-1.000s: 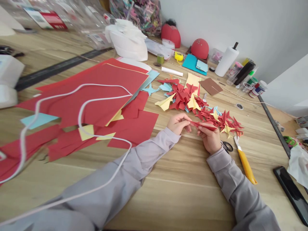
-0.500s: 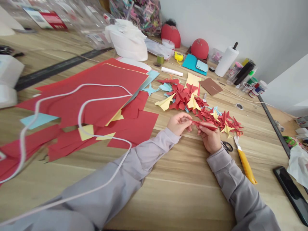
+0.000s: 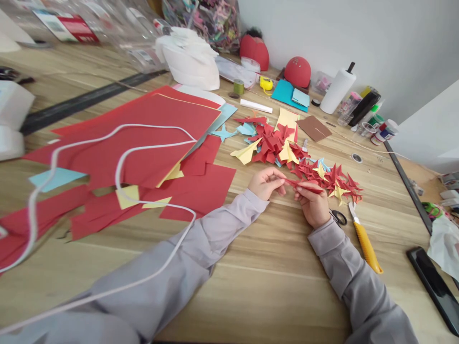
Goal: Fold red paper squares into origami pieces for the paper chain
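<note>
Two bare hands in grey sleeves meet over the wood-grain table [image 3: 272,296], sharing one narrow, folded piece of red paper [image 3: 291,182]. The left hand [image 3: 264,184] pinches its left tip between thumb and fingers; the right hand [image 3: 312,204] is clamped on the other end, thumb laid along it, the two hands a little apart with the paper bridging them. Just beyond lies a heap of pointed red, yellow and light-blue folded-paper pieces [image 3: 268,143]. Near the right wrist are a black scissor handle [image 3: 339,218], partly hidden, and a yellow-handled cutter with a metal blade [image 3: 367,243]. Large flat red paper sheets [image 3: 143,143] spread beyond the left forearm.
</note>
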Tool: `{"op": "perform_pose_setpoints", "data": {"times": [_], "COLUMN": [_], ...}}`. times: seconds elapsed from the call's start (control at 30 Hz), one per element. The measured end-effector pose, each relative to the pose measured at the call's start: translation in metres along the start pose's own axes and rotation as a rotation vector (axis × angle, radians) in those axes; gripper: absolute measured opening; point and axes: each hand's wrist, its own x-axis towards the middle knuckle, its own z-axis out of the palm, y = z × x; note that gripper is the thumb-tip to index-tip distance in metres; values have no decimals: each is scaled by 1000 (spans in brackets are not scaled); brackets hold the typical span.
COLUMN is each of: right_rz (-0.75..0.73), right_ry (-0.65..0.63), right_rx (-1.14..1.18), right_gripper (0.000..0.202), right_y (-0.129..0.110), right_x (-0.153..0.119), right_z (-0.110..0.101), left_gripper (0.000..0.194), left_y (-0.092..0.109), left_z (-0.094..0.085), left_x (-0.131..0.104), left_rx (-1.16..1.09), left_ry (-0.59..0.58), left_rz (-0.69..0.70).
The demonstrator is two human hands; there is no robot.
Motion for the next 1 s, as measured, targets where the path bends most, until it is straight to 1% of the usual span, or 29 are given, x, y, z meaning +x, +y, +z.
{"op": "perform_pose_setpoints", "data": {"times": [0.2,0.3,0.47,0.53,0.67,0.83,1.0], "right_rz": [7,1,-13,-19,-25,-49,-56], "right_ry": [9,2,-63,-90,-126,-123,-103], "right_rx": [6,-12,-61,-72,-73,-74,-81], "right_gripper": [15,14,14,12,11,10,9], "right_y": [-1,-1,-1,-1,-2,-1,0], "right_x": [0,-1,-4,-5,-5,-4,-4], "right_z": [1,1,3,4,5,2,1], "left_gripper": [17,13,29,23,13,15,11], "left_y": [0,2,-2,-5,-4,-1,-4], "left_z": [-1,-2,1,3,4,3,-1], "left_x": [1,0,-3,-4,-3,-1,1], "left_rx": [-27,-13,87,138,153,148,177], "left_ry": [16,-1,-121,-127,-87,-104,-140], "left_rz": [-24,-23,28,35,57,56,109]}}
